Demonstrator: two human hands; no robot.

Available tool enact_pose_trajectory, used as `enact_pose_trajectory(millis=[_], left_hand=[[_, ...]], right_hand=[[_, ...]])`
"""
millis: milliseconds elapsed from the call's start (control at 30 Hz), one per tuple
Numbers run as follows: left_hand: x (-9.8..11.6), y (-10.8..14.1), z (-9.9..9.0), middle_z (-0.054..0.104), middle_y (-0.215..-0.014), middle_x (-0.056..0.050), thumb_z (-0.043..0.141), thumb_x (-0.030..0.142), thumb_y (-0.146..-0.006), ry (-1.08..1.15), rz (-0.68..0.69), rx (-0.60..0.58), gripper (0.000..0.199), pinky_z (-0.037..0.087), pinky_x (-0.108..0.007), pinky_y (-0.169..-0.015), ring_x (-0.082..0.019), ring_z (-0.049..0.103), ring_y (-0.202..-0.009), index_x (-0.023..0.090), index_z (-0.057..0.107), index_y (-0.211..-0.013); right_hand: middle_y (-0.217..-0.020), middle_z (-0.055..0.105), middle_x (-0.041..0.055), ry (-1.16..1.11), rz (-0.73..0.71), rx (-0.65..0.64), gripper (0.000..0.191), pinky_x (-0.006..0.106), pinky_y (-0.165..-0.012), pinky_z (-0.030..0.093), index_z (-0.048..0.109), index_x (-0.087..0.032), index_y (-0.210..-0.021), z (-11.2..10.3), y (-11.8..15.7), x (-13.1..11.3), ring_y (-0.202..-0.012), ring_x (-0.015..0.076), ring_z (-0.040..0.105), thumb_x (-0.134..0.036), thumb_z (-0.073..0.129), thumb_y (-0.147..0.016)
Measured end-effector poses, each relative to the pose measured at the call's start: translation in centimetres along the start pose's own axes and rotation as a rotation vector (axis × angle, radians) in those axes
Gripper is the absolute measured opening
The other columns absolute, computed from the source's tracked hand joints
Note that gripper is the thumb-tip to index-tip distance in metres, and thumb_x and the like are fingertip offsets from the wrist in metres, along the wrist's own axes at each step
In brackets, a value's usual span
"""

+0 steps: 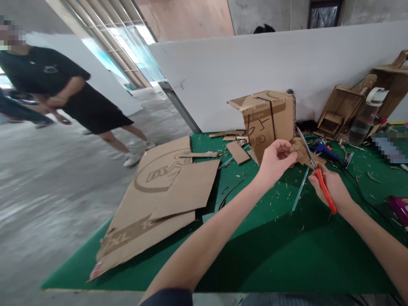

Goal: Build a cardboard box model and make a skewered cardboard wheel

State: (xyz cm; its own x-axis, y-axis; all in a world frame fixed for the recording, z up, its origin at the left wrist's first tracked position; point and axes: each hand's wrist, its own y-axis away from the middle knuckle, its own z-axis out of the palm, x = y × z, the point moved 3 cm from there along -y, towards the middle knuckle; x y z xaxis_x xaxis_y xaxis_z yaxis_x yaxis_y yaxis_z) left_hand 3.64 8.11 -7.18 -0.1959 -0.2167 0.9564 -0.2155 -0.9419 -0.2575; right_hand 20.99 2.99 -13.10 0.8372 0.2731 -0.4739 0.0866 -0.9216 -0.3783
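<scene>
My left hand (277, 159) pinches a small piece of cardboard (298, 149) between thumb and fingers above the green table. In my right hand (333, 189) are scissors (324, 191) with orange handles, their blades pointing up and away, right against the cardboard piece. Whether the blades bite into it I cannot tell. Just beyond my left hand stands a cardboard box (267, 119) with black marks and a dark band on it. A clear bluish stick (300, 190) lies on the table below the hands.
Large flat cardboard sheets (162, 199) cover the left of the green table (255, 263). Cardboard scraps (238, 153) lie near the box. A blue glue gun (327, 150), a water bottle (366, 117) and cardboard constructions (346, 106) are at the right. A person (70, 89) stands on the floor at left.
</scene>
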Motion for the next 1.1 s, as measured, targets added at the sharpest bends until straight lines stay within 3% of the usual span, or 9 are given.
enact_pose_trajectory(millis=[200,367,467,633,767,900,1100], left_hand=[[0.0,0.1,0.1,0.062,-0.075,0.001,0.073,0.019,-0.072,-0.003,0.008,-0.024,0.023,0.055,-0.025,-0.066,-0.009,0.06,-0.066,0.016,0.055,-0.086],[0.1,0.1,0.0,0.06,-0.077,0.001,0.071,0.017,-0.073,0.048,-0.003,0.004,0.021,0.055,-0.023,-0.065,-0.008,0.058,-0.067,0.017,0.054,-0.086],[0.2,-0.1,-0.4,0.06,-0.084,0.001,0.068,0.017,-0.075,0.127,0.006,0.054,0.02,0.057,-0.025,-0.068,-0.009,0.059,-0.074,0.018,0.053,-0.089],[0.5,-0.5,-0.8,0.059,-0.094,-0.001,0.061,0.013,-0.079,0.18,0.023,0.083,0.017,0.058,-0.029,-0.076,-0.01,0.058,-0.08,0.019,0.057,-0.095],[0.5,-0.4,-0.8,0.06,-0.094,-0.001,0.061,0.014,-0.08,0.172,0.065,0.104,0.017,0.057,-0.032,-0.083,-0.01,0.059,-0.083,0.019,0.059,-0.096],[0.4,-0.3,-0.7,0.062,-0.09,-0.001,0.064,0.015,-0.078,0.112,0.081,0.109,0.018,0.056,-0.029,-0.081,-0.01,0.06,-0.081,0.019,0.061,-0.096],[0.3,-0.2,-0.7,0.061,-0.083,0.0,0.067,0.015,-0.077,0.07,0.085,0.105,0.019,0.054,-0.025,-0.076,-0.009,0.059,-0.073,0.017,0.064,-0.095]], right_hand=[[-0.067,0.067,0.0089,0.115,0.039,0.056,0.044,0.03,-0.052,0.043,0.059,-0.015,-0.103,0.1,0.1,0.1,-0.057,0.0251,0.066,-0.049,0.031,-0.096],[-0.061,0.064,0.0061,0.056,0.042,0.087,0.04,0.03,-0.052,0.044,0.06,-0.018,-0.09,0.2,0.1,0.4,-0.054,0.0237,0.065,-0.05,0.036,-0.095],[-0.072,0.07,0.0078,-0.094,0.02,0.062,0.038,0.03,-0.057,0.05,0.061,-0.018,-0.088,0.0,0.0,0.6,-0.06,0.022,0.068,-0.051,0.042,-0.092],[-0.113,0.07,0.0154,-0.245,-0.069,-0.038,0.047,0.037,-0.076,0.057,0.056,-0.016,-0.117,-0.3,-0.1,0.3,-0.092,0.0277,0.072,-0.053,0.049,-0.088],[-0.11,0.072,0.015,-0.196,-0.048,-0.067,0.057,0.04,-0.081,0.056,0.05,-0.015,-0.129,-0.1,0.1,0.2,-0.095,0.0302,0.071,-0.052,0.054,-0.086],[-0.113,0.07,0.0165,-0.151,-0.065,-0.064,0.059,0.042,-0.088,0.054,0.053,-0.014,-0.127,0.2,0.2,0.0,-0.105,0.0329,0.068,-0.055,0.054,-0.085],[-0.108,0.07,0.0161,-0.144,-0.054,-0.086,0.05,0.035,-0.074,0.054,0.06,-0.015,-0.111,0.2,0.1,-0.1,-0.093,0.0299,0.071,-0.058,0.049,-0.088]])
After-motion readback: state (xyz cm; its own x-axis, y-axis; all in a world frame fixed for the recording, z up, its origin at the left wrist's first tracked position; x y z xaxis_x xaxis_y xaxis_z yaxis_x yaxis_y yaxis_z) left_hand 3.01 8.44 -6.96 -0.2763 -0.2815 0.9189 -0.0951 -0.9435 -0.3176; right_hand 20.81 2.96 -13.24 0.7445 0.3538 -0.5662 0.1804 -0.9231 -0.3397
